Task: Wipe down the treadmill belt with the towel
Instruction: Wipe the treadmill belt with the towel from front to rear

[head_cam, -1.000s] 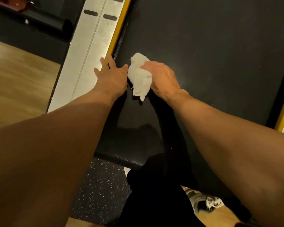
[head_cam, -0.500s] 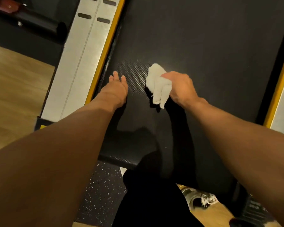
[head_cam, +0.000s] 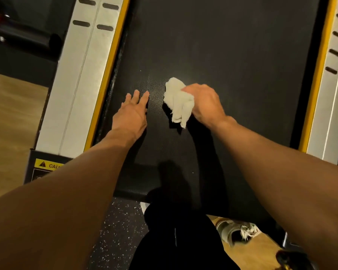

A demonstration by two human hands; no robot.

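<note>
The black treadmill belt [head_cam: 232,55] fills the middle of the view. A crumpled white towel [head_cam: 177,101] is pressed on the belt near its rear end, left of centre. My right hand [head_cam: 205,103] grips the towel from the right side. My left hand [head_cam: 131,114] lies flat on the belt, fingers spread, just left of the towel and apart from it, near the left yellow edge strip.
Silver side rails with yellow strips run along the left [head_cam: 76,75] and right [head_cam: 326,94] of the belt. A caution label [head_cam: 47,164] sits at the left rear corner. Speckled rubber mat [head_cam: 115,230], wood floor [head_cam: 8,117] and a shoe [head_cam: 236,230] lie below.
My right hand has slid the towel from the left belt edge toward the middle. My left hand has come off the yellow strip onto the belt. The view has shifted right.
</note>
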